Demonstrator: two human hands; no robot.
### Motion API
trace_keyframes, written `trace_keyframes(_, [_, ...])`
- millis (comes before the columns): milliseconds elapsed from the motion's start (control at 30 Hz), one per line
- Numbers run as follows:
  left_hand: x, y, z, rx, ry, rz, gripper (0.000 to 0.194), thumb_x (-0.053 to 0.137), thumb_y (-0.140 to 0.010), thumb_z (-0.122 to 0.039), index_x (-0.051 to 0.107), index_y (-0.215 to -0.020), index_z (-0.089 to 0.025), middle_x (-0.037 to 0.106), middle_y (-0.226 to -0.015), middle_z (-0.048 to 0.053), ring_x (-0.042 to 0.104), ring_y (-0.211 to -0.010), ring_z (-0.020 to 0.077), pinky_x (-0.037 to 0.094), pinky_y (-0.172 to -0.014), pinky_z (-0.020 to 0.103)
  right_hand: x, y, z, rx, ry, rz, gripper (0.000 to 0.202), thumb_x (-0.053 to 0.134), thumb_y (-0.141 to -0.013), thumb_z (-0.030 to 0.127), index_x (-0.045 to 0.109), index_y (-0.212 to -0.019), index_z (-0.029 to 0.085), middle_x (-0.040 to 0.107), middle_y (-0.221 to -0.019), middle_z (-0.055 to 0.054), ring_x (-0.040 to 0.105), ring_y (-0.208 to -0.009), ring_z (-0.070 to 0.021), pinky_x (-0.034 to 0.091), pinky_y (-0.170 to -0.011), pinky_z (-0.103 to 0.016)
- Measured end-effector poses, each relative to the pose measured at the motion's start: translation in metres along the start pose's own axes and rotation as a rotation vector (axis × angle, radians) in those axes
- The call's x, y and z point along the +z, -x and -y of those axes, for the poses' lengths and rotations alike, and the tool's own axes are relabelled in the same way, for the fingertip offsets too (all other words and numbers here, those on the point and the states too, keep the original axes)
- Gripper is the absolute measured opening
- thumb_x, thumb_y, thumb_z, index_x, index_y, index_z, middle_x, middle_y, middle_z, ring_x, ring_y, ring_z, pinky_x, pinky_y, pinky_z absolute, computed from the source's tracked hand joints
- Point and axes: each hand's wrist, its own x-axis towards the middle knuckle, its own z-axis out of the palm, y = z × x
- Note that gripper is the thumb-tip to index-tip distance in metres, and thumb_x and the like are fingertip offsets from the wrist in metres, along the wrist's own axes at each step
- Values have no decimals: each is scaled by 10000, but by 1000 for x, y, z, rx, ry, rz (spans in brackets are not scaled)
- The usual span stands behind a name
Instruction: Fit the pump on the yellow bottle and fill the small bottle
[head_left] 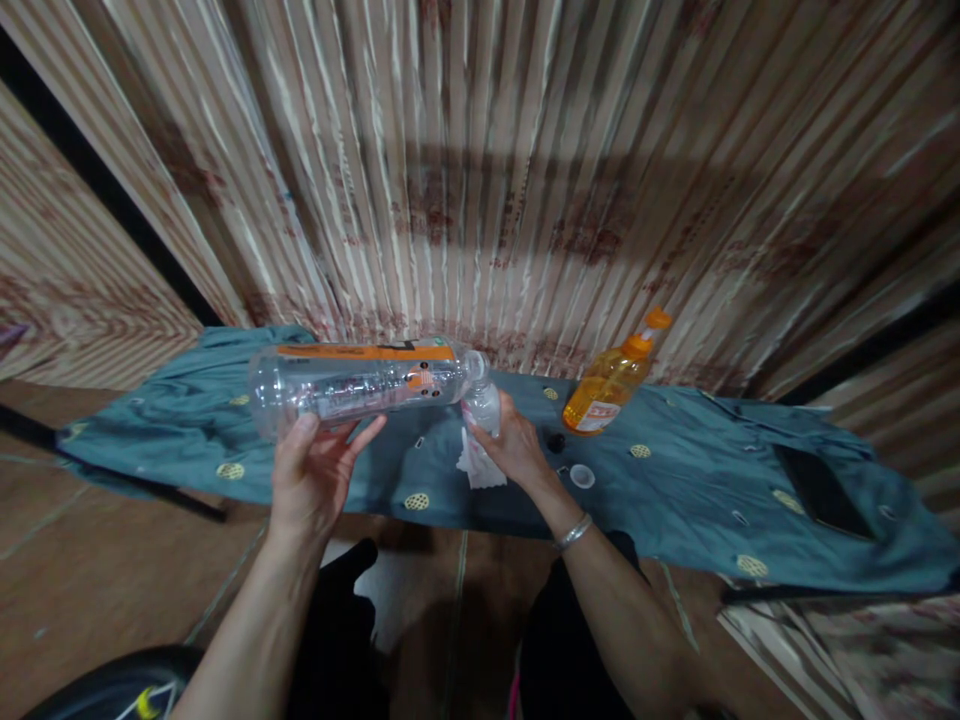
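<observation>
A large clear bottle (360, 385) with an orange label lies tilted nearly level, its mouth pointing right. Underneath its base end, my left hand (311, 470) supports it with thumb and fingers around the plastic. My right hand (514, 440) grips a small clear bottle (482, 408), upright or slightly tilted, right below the large bottle's mouth. The two mouths meet or nearly touch. A piece of white tissue (484, 470) lies beneath the small bottle. Whether liquid passes between the bottles cannot be made out.
On the teal cloth (682, 500) stand an orange pump bottle (607, 385), a dark cap (556, 442) and a small white round lid (582, 476). A black phone (823, 490) lies at the right. Behind hangs a striped curtain (465, 200).
</observation>
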Motion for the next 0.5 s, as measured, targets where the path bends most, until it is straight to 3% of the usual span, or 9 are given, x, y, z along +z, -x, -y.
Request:
trace_keyframes(200, [4,1,-1,-12,39,-11,506,1084,-525,-482,749,-843,-275,847,-894,-8,819,-818,260,733,-902,495,1,0,-1,-3,-5,-13,654,734,-987,341,506,-1568,143,792,-1334,-203,777,-1248,-368,605,-1066,-468])
trace_keyframes(500, [6,3,-1,17,35,2,506,1071,-578,-475,776,-938,-275,852,-927,-6,821,-848,253,712,-979,523,2,0,-2,10,-3,-24,674,745,-982,344,505,-1579,143,785,-1364,-205,764,-1288,-369,603,-1089,-480])
